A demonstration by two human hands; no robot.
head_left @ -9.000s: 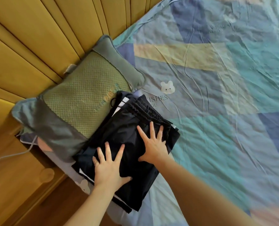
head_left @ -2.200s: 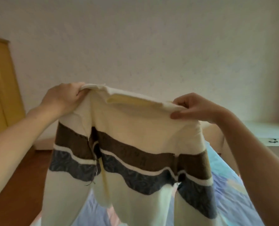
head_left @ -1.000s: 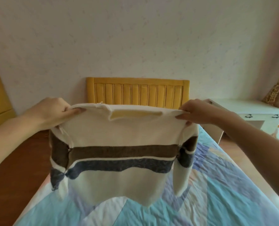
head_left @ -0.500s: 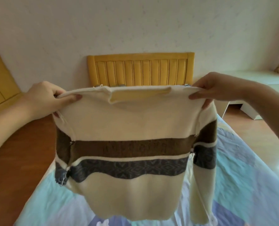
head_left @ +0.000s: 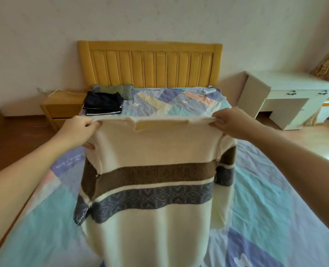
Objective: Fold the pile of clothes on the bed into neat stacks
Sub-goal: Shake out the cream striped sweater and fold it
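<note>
1. The person is holding a cream sweater (head_left: 156, 151) up in the air over the bed (head_left: 275, 209), stretched out flat by its shoulders, with the neckline at the top facing them.
2. The left hand (head_left: 77, 132) is pinching the sweater's left shoulder, fingers curled over the top edge and thumb tucked underneath.
3. The right hand (head_left: 231, 122) is gripping the other shoulder the same way, fingers folded over the fabric.
4. A brown stripe and a patterned blue-grey stripe are running across the sweater's chest and onto both sleeves, which are hanging down at the sides; the hem is dropping out of sight at the bottom of the view.
5. A folded stack of dark clothes (head_left: 103, 104) is sitting at the far left corner of the bed, just in front of a green pillow (head_left: 112, 89) by the yellow headboard (head_left: 150, 64).
6. A wooden nightstand (head_left: 61, 105) is standing left of the bed, and a white desk (head_left: 286, 97) is standing to the right.
</note>
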